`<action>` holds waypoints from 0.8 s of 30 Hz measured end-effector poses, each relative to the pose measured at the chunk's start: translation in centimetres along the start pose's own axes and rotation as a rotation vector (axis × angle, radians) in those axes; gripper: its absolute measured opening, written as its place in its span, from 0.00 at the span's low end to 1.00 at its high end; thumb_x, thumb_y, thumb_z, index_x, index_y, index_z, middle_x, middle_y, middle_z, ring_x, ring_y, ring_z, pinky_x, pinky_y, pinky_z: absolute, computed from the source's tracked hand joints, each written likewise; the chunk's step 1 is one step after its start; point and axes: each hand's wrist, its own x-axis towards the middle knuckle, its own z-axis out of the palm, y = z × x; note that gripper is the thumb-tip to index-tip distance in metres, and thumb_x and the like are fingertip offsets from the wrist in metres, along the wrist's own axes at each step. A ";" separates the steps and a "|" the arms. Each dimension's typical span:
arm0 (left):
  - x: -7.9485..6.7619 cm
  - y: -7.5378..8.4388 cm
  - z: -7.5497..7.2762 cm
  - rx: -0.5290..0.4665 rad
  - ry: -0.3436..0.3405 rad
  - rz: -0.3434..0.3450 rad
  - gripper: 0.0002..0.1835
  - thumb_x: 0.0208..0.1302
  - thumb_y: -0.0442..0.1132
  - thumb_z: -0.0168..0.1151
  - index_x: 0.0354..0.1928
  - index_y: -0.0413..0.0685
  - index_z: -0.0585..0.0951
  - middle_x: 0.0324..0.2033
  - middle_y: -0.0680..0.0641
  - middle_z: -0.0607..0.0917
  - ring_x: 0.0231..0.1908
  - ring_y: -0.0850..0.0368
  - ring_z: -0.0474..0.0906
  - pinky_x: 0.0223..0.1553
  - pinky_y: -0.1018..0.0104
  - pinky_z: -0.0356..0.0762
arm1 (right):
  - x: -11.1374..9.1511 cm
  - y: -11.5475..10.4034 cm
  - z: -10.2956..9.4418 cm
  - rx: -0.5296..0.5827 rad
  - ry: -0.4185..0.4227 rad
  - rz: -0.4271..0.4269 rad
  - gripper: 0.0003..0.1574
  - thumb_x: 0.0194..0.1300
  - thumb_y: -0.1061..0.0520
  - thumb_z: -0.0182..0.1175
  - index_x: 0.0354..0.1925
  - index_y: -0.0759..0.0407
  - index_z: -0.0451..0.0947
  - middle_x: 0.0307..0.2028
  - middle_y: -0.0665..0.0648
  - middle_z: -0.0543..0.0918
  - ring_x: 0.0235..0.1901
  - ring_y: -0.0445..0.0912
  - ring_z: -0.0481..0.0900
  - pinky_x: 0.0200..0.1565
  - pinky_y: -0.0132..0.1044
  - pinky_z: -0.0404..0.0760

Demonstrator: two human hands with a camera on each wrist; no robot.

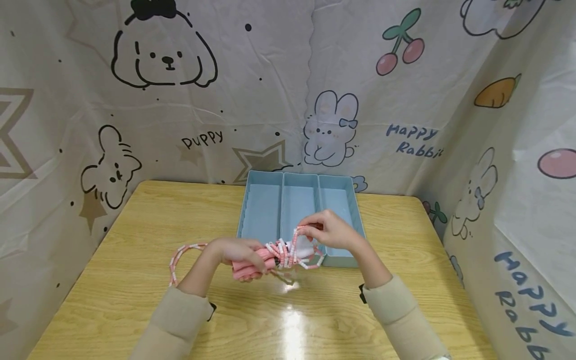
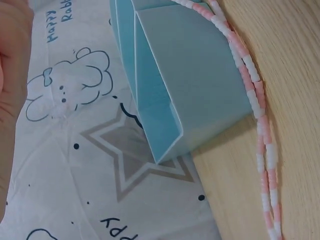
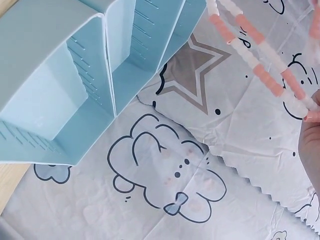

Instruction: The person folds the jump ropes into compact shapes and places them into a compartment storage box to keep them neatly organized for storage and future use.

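My left hand (image 1: 236,251) grips the pink handles (image 1: 245,270) of a beaded jump rope, holding them side by side. The pink-and-white beaded cord (image 1: 283,255) is wound in several turns just past the handles. At the right end of the bundle, my right hand (image 1: 332,231) pinches a strand of the cord between thumb and fingertips. The right wrist view shows a doubled strand (image 3: 267,77) running up from the right fingers (image 3: 311,150). A loose loop (image 1: 173,265) trails left behind the left wrist; the left wrist view has two strands (image 2: 260,100) hanging past the box.
A light blue box (image 1: 264,205) with three long compartments stands at the back of the wooden table (image 1: 135,235), close behind the rope. The hands partly overlap its front. A printed cloth (image 1: 270,100) hangs behind the table and along both sides.
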 end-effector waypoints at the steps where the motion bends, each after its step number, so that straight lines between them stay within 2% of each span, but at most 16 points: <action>1: 0.0 0.1 0.1 0.007 -0.011 0.003 0.05 0.55 0.34 0.53 0.31 0.40 0.76 0.19 0.47 0.76 0.15 0.61 0.71 0.16 0.71 0.70 | 0.0 0.0 -0.1 -0.001 -0.002 -0.001 0.10 0.63 0.61 0.56 0.37 0.64 0.82 0.22 0.54 0.81 0.18 0.43 0.74 0.21 0.30 0.72; 6: 0.3 0.6 0.7 0.026 -0.072 0.023 0.04 0.55 0.33 0.53 0.30 0.40 0.77 0.19 0.48 0.76 0.14 0.62 0.72 0.17 0.72 0.72 | 0.4 -0.2 -0.1 0.011 -0.016 -0.017 0.09 0.63 0.60 0.56 0.35 0.64 0.82 0.20 0.51 0.78 0.15 0.37 0.68 0.18 0.29 0.66; 10: 0.4 0.8 1.0 0.023 -0.100 0.045 0.04 0.55 0.32 0.52 0.29 0.40 0.76 0.18 0.49 0.76 0.14 0.63 0.70 0.16 0.72 0.71 | 0.6 0.0 -0.2 0.052 -0.016 -0.003 0.09 0.63 0.61 0.56 0.34 0.65 0.82 0.19 0.51 0.77 0.14 0.36 0.64 0.17 0.28 0.63; 15: 0.4 1.1 1.3 0.032 -0.115 0.047 0.04 0.55 0.32 0.52 0.29 0.39 0.75 0.18 0.48 0.75 0.14 0.62 0.70 0.17 0.72 0.70 | 0.8 0.2 -0.1 0.113 -0.044 0.064 0.09 0.63 0.62 0.55 0.34 0.66 0.81 0.19 0.61 0.77 0.14 0.37 0.63 0.17 0.28 0.63; 18: 0.4 1.1 1.5 0.018 -0.133 0.054 0.04 0.55 0.32 0.52 0.29 0.37 0.74 0.17 0.49 0.75 0.14 0.62 0.69 0.17 0.72 0.70 | 1.0 0.4 0.1 0.167 -0.078 0.093 0.09 0.64 0.63 0.54 0.33 0.67 0.80 0.18 0.62 0.75 0.13 0.38 0.62 0.17 0.29 0.64; 24: 0.4 1.1 1.9 -0.007 -0.161 0.084 0.04 0.56 0.31 0.50 0.28 0.38 0.73 0.16 0.50 0.74 0.13 0.61 0.69 0.17 0.72 0.69 | 1.3 1.6 0.5 0.274 -0.149 0.077 0.11 0.65 0.63 0.53 0.32 0.69 0.79 0.17 0.65 0.72 0.12 0.38 0.62 0.16 0.29 0.63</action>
